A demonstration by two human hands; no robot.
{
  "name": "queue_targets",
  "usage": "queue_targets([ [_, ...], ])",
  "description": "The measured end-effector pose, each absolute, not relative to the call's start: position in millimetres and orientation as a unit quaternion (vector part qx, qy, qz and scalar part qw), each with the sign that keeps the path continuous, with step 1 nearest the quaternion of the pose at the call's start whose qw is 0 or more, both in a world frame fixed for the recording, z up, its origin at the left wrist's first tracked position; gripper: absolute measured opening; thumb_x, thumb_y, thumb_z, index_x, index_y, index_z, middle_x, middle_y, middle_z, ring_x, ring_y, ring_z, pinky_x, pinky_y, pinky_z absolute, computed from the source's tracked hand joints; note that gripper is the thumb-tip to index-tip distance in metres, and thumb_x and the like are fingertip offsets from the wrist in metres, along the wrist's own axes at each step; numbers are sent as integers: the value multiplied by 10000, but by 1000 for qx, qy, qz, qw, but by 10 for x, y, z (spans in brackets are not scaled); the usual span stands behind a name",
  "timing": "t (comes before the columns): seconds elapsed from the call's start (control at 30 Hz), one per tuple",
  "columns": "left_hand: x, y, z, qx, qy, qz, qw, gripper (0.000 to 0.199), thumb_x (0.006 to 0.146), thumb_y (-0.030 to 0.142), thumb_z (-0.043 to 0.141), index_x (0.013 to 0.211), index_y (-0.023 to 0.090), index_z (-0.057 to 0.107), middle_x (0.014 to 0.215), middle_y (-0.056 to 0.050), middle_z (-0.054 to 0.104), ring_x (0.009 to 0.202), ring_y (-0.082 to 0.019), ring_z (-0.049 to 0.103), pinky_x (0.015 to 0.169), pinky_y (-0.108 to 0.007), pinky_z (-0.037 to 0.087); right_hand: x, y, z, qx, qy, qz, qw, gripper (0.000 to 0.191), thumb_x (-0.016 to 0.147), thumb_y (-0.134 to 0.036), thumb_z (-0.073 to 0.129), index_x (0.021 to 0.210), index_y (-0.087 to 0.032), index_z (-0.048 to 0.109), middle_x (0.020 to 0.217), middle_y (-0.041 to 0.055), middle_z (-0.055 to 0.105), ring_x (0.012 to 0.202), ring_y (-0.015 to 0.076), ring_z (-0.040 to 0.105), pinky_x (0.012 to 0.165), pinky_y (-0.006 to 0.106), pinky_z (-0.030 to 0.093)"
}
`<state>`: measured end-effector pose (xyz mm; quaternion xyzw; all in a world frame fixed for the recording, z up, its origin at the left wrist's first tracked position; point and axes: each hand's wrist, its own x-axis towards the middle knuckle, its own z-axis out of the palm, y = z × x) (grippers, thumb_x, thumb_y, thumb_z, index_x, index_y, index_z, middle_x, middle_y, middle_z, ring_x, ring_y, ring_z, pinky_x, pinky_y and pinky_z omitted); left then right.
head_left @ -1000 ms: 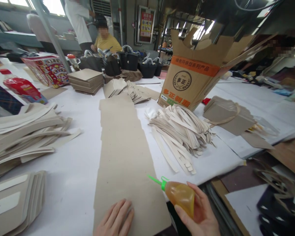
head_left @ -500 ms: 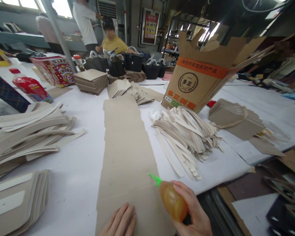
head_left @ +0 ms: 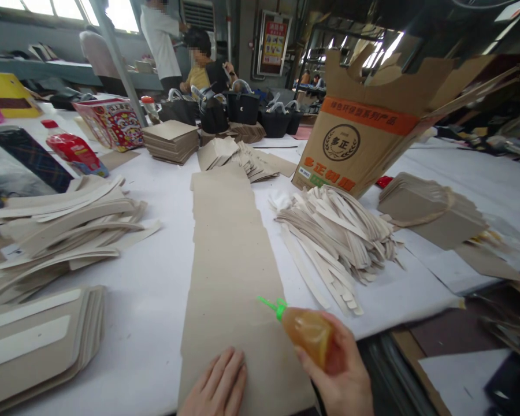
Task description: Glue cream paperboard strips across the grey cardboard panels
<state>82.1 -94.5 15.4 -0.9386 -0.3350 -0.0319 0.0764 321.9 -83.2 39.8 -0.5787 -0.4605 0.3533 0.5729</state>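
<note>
My right hand [head_left: 340, 367] is wrapped round a glue bottle [head_left: 307, 332], soft-sided and amber, with a green nozzle pointing left. The nozzle tip is over a long strip of overlapping grey-brown cardboard sheets [head_left: 227, 248]; whether it touches them I cannot tell. On the near end of that strip my left hand [head_left: 219, 384] lies flat, fingers stretched out, holding nothing. To the right of the strip is a heap of narrow pale strips [head_left: 342, 231]. Curved cardboard pieces [head_left: 78, 219] and a stack of rounded boards with white strips [head_left: 39, 341] lie at left.
A tall open carton [head_left: 351, 138] stands at the back right, beside stacked rounded boards [head_left: 429, 202]. Black handbags [head_left: 242, 107], a square cardboard stack [head_left: 171, 141] and a red bottle [head_left: 73, 150] stand farther back. Several people are beyond the table [head_left: 143, 289].
The glue bottle has tipped flatter, its nozzle now pointing more to the left. My left hand stays flat on the cardboard. The whole view has shifted slightly, and a person behind has turned.
</note>
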Motion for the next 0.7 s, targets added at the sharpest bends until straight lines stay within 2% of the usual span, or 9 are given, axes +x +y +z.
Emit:
queue_targets([
  [0.1,908,-999,307,-927,-375,12,-7,416,833,262,399,1231,153,451,1255,-51,534,1098,-199,513,895,-283,431,3131,-785,543,-546,-289,503,605,458,758,-293,602,1186,-238,447,1106,80,623,962,245,616,796,400,531],
  [0.17,960,-1058,359,-913,-405,24,-42,426,852,290,371,1240,129,439,1238,-73,542,1081,-206,517,891,-298,426,3097,-804,628,-530,-269,543,593,473,744,-307,618,1183,-248,451,1118,78,619,982,249,607,805,398,525],
  [0.23,995,-1135,337,-901,-433,4,-30,398,864,281,364,1222,133,454,1202,-71,564,1062,-199,517,874,-298,422,3069,-865,660,-535,-310,552,559,543,686,-265,680,1181,-260,454,1086,75,637,943,248,625,785,359,537],
  [0.33,1018,-1263,214,-884,-462,-61,30,350,864,271,386,1173,146,495,1174,-50,576,1046,-181,506,850,-270,413,3011,-983,614,-531,-426,541,494,598,596,-178,742,1136,-274,503,1077,71,642,918,252,636,765,299,546],
  [0.47,1049,-1374,86,-859,-493,-126,59,309,858,214,367,1105,143,539,1101,-53,600,1003,-178,514,804,-256,421,2925,-1051,515,-484,-578,462,467,618,537,-135,753,1110,-270,564,1132,63,615,981,262,609,780,253,539],
  [0.57,1086,-1399,68,-847,-503,-167,52,313,839,159,343,1070,137,553,987,-71,623,911,-185,541,741,-273,441,2874,-1036,529,-443,-685,396,422,627,532,-114,738,1118,-266,575,1130,62,615,996,263,600,815,279,527],
  [0.7,1125,-1404,58,-834,-503,-224,45,321,806,115,338,1041,140,556,869,-63,624,780,-172,546,666,-279,452,2811,-1028,615,-428,-738,354,383,615,561,-74,681,1131,-273,565,1153,58,597,1039,257,573,881,315,489],
])
